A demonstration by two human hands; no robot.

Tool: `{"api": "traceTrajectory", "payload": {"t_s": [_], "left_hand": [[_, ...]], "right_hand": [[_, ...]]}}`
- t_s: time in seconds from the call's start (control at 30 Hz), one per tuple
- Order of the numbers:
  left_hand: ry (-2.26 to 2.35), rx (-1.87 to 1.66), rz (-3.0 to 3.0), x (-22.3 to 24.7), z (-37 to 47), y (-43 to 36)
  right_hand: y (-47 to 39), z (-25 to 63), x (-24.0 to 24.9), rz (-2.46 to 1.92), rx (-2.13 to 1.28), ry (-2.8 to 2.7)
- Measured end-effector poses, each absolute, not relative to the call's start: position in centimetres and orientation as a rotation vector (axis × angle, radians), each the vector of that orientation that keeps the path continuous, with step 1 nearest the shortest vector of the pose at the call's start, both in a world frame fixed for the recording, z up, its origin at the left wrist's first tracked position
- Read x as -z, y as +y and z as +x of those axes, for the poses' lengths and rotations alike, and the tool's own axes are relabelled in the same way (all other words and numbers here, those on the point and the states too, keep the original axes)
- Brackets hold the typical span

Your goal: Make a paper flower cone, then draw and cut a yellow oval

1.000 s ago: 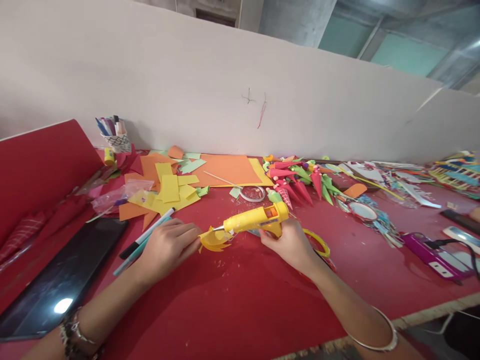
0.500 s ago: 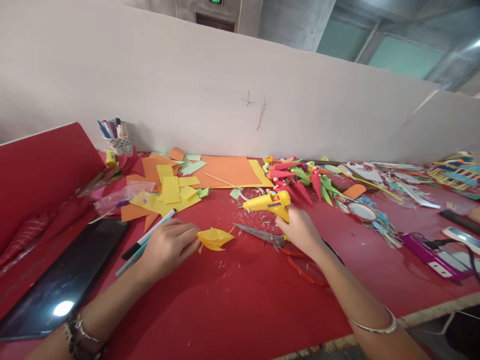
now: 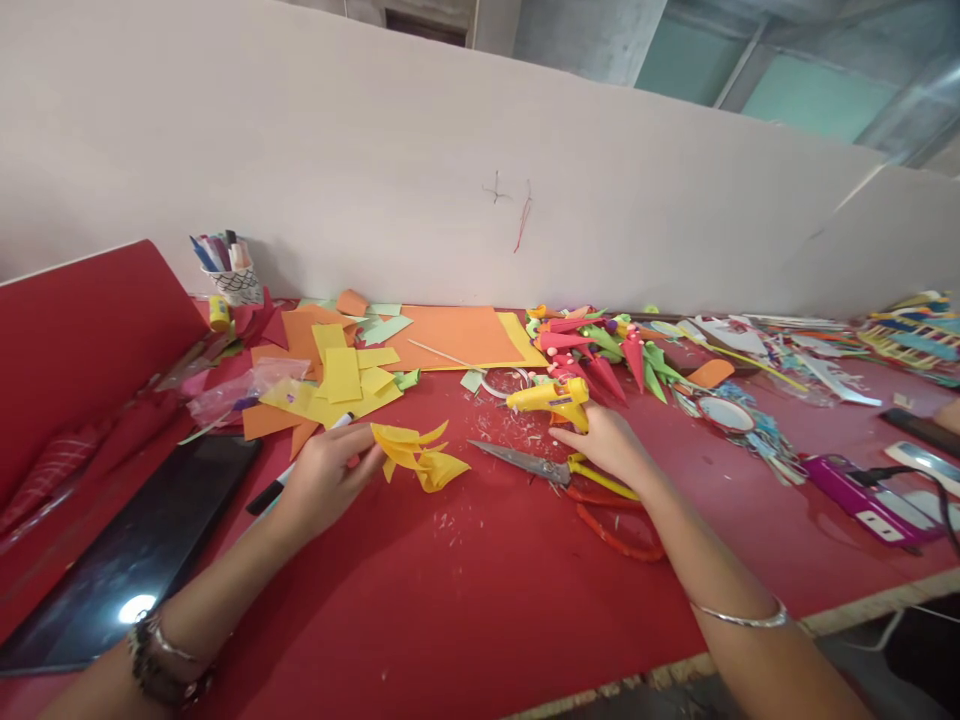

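Note:
My left hand [image 3: 330, 480] pinches a piece of folded yellow paper [image 3: 424, 455] at its left end, with loose, pointed strips spread out to the right. My right hand [image 3: 611, 440] is at the handle of a yellow glue gun [image 3: 547, 397], whose nozzle points left; one finger or the thumb sticks out below the gun. Just under that hand lies a pair of scissors [image 3: 525, 462] with yellow and red handles, blades toward the left. A black-capped marker [image 3: 266, 493] lies partly hidden behind my left hand.
Yellow paper pieces [image 3: 343, 375] and orange sheets [image 3: 457, 335] lie behind my hands. Red and green paper cones [image 3: 600, 350] are heaped at back right. A black tablet-like slab [image 3: 142, 540] is at left, a purple power strip [image 3: 862, 505] at right. Pens stand in a cup [image 3: 234, 282].
The yellow paper has turned and lifted in my left hand, and its strips now spread apart. My right hand has shifted slightly right with the glue gun, its lower finger or thumb stretched out.

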State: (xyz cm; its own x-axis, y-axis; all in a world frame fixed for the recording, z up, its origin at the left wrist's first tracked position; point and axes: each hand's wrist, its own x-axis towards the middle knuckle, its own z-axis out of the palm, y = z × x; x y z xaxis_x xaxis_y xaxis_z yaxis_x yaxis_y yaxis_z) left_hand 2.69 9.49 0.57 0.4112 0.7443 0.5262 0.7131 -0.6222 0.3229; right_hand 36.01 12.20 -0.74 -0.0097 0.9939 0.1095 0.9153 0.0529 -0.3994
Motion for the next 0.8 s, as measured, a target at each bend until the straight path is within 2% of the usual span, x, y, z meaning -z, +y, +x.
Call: {"api": "traceTrajectory", "payload": {"t_s": [0.13,0.27,0.47,0.53,0.7,0.8], "left_hand": [[1.302,-0.96,2.422,-0.6,2.5,10.1],[1.211,-0.952,2.377,-0.8,1.7,10.7],[1.172,-1.042,2.284,-1.2,0.2,11.3],[1.077,-1.027,2.248,-1.2,0.3,11.2],[0.918,-0.884,2.232,-1.1,1.0,10.9],[0.907,-0.881,2.231,-1.0,1.1,10.9]], "right_hand": [[11.8,36.1,0.0,-1.756,-0.404,-1.957],[11.5,36.9,-0.7,-1.727,-0.348,-1.89],[9.9,36.9,-4.1,-1.725,0.202,-1.835],[9.0,35.0,-5.0,-1.643,0.262,-1.771],[7.5,28.0,-3.2,-1.438,-0.467,-2.27],[7.7,25.3,-1.0,-1.419,-0.481,-2.341]]}}
